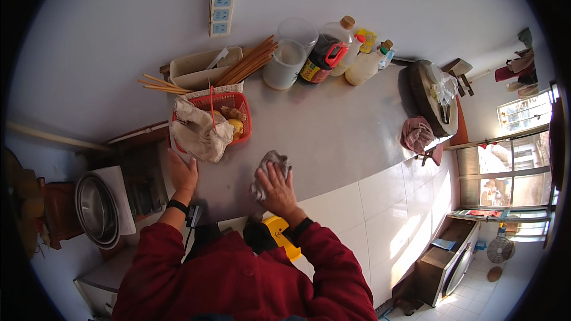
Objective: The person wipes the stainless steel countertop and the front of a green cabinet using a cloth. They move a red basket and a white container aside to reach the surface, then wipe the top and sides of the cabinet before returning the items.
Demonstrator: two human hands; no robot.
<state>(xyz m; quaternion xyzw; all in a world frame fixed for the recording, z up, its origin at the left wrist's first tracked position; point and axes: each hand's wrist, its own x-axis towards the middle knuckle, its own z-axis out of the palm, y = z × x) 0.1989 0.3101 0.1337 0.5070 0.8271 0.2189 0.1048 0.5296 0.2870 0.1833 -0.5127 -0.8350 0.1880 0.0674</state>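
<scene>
My right hand [277, 187] presses down on a crumpled grey cloth [273, 159] near the front edge of a metal-topped table [321, 129]. The cloth shows beyond the fingertips and to the left of the hand; the palm hides the rest. At the table's left edge is my left hand [184, 177], holding nothing, with its thumb apart from the fingers. Just beyond it stands a red plastic basket [248, 118], partly covered by a beige cloth [200, 136]. Inside the basket lie a ginger root [233, 113] and a yellow item [237, 128].
Along the wall stand a cutlery holder [178, 71] with wooden chopsticks [247, 63], a plastic jug [282, 69], a dark sauce bottle [322, 53] and pale bottles [363, 67]. Rightward are a mauve cloth [418, 134] and a thick chopping block [419, 93]. A yellow stool [281, 234] sits below the table.
</scene>
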